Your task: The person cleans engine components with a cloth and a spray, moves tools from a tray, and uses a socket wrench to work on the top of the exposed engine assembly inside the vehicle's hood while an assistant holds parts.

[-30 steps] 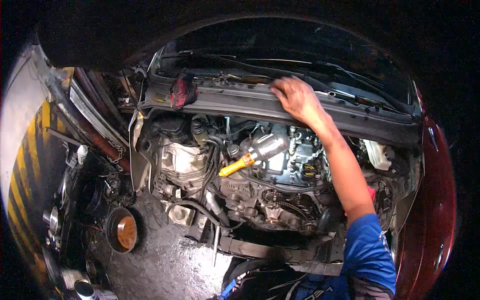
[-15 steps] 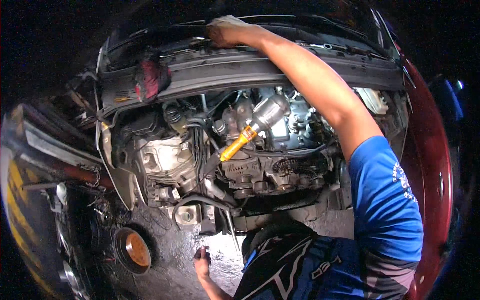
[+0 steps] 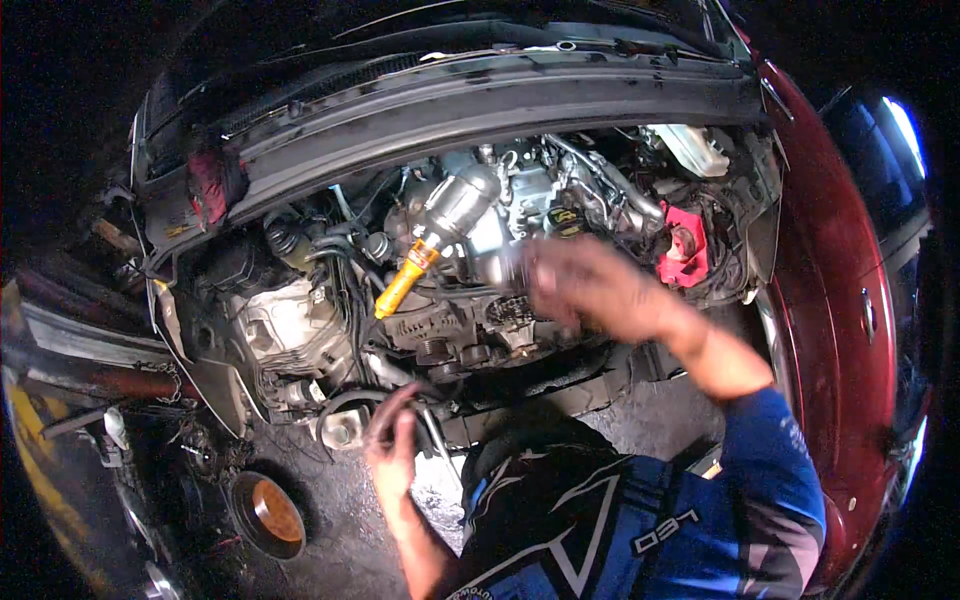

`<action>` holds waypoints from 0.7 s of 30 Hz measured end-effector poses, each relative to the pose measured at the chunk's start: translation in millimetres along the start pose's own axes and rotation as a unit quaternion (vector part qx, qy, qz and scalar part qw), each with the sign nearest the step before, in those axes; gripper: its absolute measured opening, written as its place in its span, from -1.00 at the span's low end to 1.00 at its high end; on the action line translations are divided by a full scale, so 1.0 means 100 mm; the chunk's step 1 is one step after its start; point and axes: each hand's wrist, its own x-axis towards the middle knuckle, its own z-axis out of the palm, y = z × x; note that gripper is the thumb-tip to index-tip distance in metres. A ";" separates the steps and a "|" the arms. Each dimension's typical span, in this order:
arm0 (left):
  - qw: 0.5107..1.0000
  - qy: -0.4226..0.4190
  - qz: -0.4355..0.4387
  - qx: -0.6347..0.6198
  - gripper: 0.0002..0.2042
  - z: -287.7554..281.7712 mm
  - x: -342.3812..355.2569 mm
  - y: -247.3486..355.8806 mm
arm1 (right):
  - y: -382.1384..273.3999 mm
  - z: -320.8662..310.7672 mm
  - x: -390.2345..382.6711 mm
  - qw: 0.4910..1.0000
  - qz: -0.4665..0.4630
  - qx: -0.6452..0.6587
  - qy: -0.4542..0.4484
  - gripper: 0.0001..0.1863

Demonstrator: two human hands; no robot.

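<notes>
My right hand (image 3: 595,290) is over the front of the engine (image 3: 530,200), smeared by motion. A rounded, greyish thing (image 3: 500,268) shows at its fingertips; whether the hand grips it I cannot tell. My left hand (image 3: 392,450) is raised in front of the car's front end, thumb apart from the blurred, dark-stained fingers, with nothing visible between them. A work light (image 3: 410,275) with a yellow handle and a clear, silvery head lies slanted across the engine, left of my right hand. Below its handle, pulleys and a ribbed alternator-like part (image 3: 435,328) show.
A red and black bundle (image 3: 212,185) rests on the cowl's left end. A ring-ended wrench (image 3: 566,46) lies near the windshield. Red cloth or plastic (image 3: 683,245) sits at the bay's right. A round pan (image 3: 268,515) with brownish contents stands on the floor at left.
My right hand has come back from the windshield base to above the engine. My left hand has risen toward the front of the bay. The view has shifted, with the car lying further left.
</notes>
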 end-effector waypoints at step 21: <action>0.921 -0.311 0.198 0.128 -0.49 1.61 0.07 0.90 | 1.26 0.02 -1.49 0.999 0.036 0.023 0.031 -0.53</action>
